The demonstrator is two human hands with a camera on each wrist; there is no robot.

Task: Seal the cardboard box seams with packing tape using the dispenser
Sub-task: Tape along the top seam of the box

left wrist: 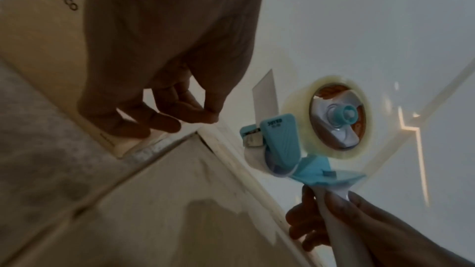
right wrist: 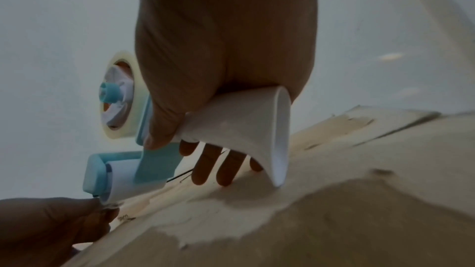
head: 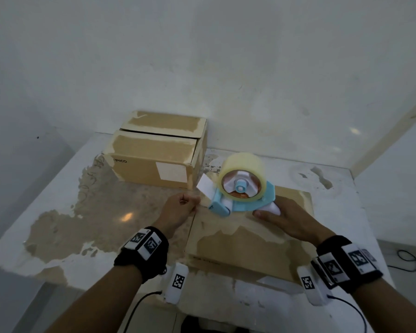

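Observation:
The near cardboard box (head: 250,239) lies in front of me with a worn, peeled top. My right hand (head: 288,219) grips the white handle (right wrist: 231,121) of the blue tape dispenser (head: 238,203), which carries a roll of clear tape (head: 243,174). The dispenser is tilted, with its roller end (right wrist: 120,182) just over the box's far left corner. My left hand (head: 178,210) is at that corner. Its curled fingertips (right wrist: 102,206) pinch at the tape end under the roller, though the clear tape is hard to see. A pale flap (left wrist: 266,92) sticks up from the dispenser's front.
A second cardboard box (head: 154,155) marked PICO stands behind, against the wall, with its top flaps slightly apart. The white table (head: 65,212) is scuffed brown on the left. Its right edge (head: 370,212) drops to the floor, where cables lie.

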